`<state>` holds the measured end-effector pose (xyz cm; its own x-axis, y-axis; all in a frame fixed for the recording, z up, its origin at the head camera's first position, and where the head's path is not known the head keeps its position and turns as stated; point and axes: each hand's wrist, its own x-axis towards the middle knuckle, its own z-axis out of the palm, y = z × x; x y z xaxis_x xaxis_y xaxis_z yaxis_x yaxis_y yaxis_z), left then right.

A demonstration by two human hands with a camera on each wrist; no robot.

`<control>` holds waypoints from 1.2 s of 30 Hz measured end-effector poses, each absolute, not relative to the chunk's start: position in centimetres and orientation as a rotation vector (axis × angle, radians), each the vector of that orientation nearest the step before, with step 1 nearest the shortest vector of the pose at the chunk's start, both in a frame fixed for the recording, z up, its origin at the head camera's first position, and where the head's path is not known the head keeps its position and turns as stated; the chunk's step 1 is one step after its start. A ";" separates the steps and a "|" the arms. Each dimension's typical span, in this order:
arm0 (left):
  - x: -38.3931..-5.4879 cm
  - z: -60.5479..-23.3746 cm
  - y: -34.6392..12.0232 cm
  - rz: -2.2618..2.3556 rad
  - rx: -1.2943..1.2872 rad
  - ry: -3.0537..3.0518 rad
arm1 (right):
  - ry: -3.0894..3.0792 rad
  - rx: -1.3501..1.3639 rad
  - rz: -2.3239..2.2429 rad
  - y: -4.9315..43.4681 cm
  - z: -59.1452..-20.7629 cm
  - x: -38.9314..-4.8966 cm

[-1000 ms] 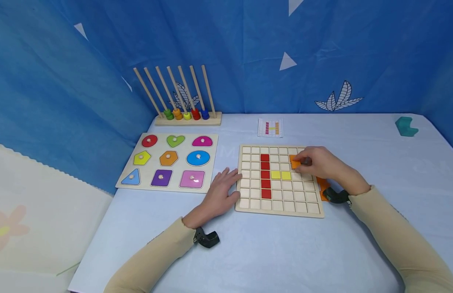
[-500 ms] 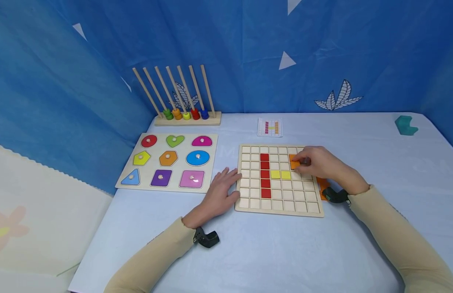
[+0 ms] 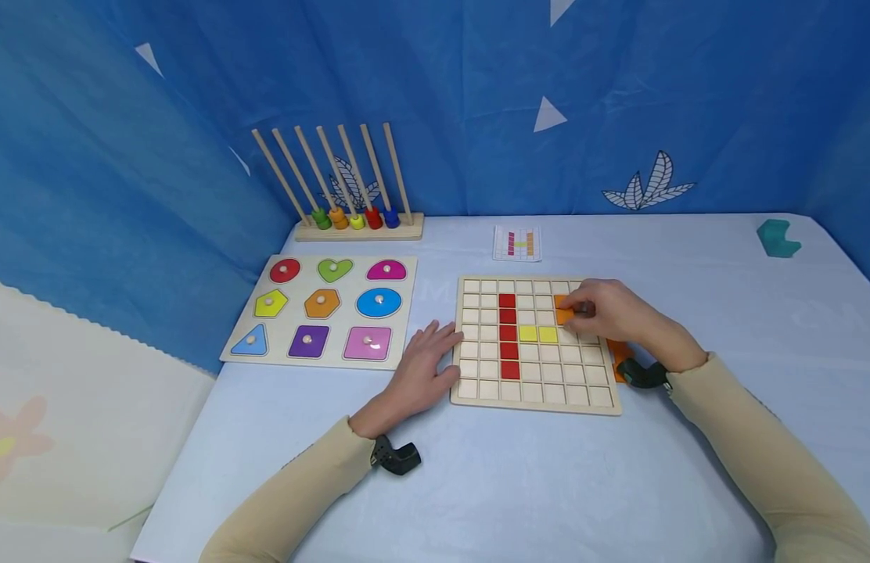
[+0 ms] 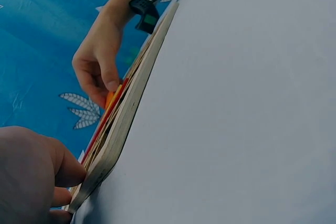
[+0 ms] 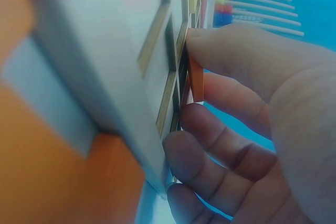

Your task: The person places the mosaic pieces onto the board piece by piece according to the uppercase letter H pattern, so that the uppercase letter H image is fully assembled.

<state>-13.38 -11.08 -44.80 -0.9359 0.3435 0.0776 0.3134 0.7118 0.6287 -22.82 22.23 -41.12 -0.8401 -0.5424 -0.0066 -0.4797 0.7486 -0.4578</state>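
Observation:
A square wooden grid board (image 3: 537,397) lies on the table in the head view. A column of red tiles (image 3: 508,332) and two yellow tiles (image 3: 537,334) sit in its cells. My right hand (image 3: 611,313) pinches an orange tile (image 5: 196,80) between thumb and fingers at the board's upper right cells. Another orange patch (image 3: 560,300) shows just above, partly hidden by the fingers. My left hand (image 3: 424,371) rests against the board's left edge, its fingers loosely spread and touching the rim. In the left wrist view, its fingertips meet the board's side (image 4: 113,153).
More orange tiles (image 3: 620,353) lie by the board's right edge under my right wrist. A pattern card (image 3: 517,244) is behind the board. At left are a shape puzzle (image 3: 345,320) and a peg stand (image 3: 361,228); a teal piece (image 3: 778,239) lies far right.
Both hands stay almost where they were, the right one still at the same cells with the orange tile. The head view shifts very slightly.

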 end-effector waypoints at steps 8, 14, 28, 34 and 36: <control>-13.4 -44.9 -11.2 1.043 0.565 2.873 | 2.798 -0.808 -0.688 22.1 -40.9 -22.8; -13.4 -44.8 -11.2 1.045 0.562 2.870 | 2.794 -0.780 -0.677 22.0 -40.8 -22.8; -13.4 -44.8 -11.2 1.024 0.562 2.867 | 2.806 -0.730 -0.686 22.5 -40.8 -22.4; -13.4 -44.8 -11.2 1.032 0.559 2.866 | 2.816 -0.656 -0.642 23.4 -40.3 -21.4; -13.4 -44.8 -11.1 1.030 0.558 2.862 | 2.818 -0.633 -0.628 24.0 -40.2 -21.0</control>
